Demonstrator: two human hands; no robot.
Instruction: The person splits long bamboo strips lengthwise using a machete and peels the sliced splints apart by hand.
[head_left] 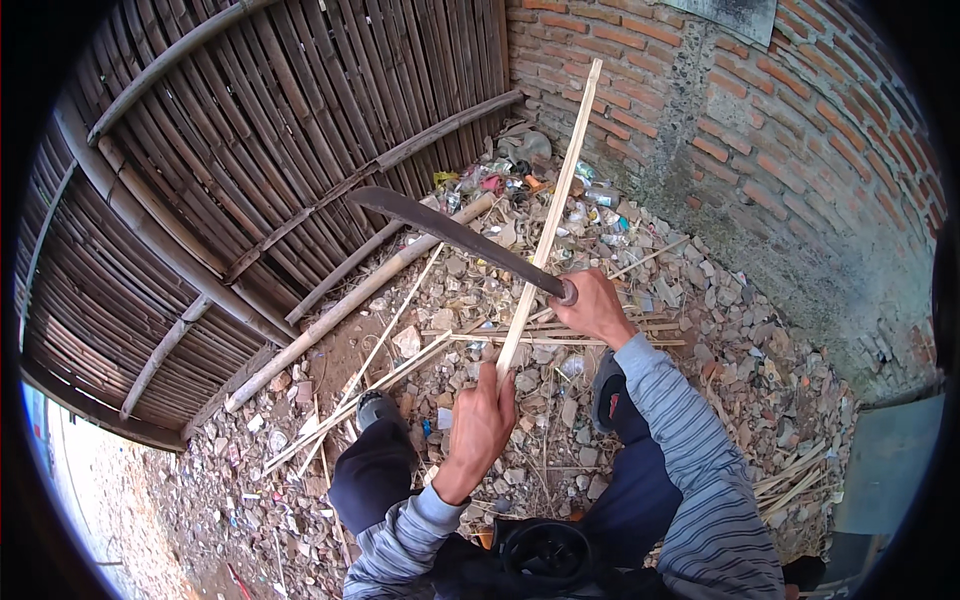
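Observation:
My left hand (477, 428) is closed around the lower end of a long, pale bamboo strip (562, 190), which slants up and away toward the brick wall. In my right hand (594, 306) is the handle of a machete (450, 230) with a dark, curved blade. The blade points to the far left and crosses the strip a little above its middle in the picture; whether the edge touches it I cannot tell. Several cut strips (400, 362) lie on the ground between and beside my feet.
A bamboo-slat wall (310, 110) rises at the left, with a loose pole (350, 310) along its foot. A brick wall (760, 150) stands at the right. Rubble (740, 400) covers the ground, with litter (500, 182) in the corner. More strips (790, 480) lie at the right.

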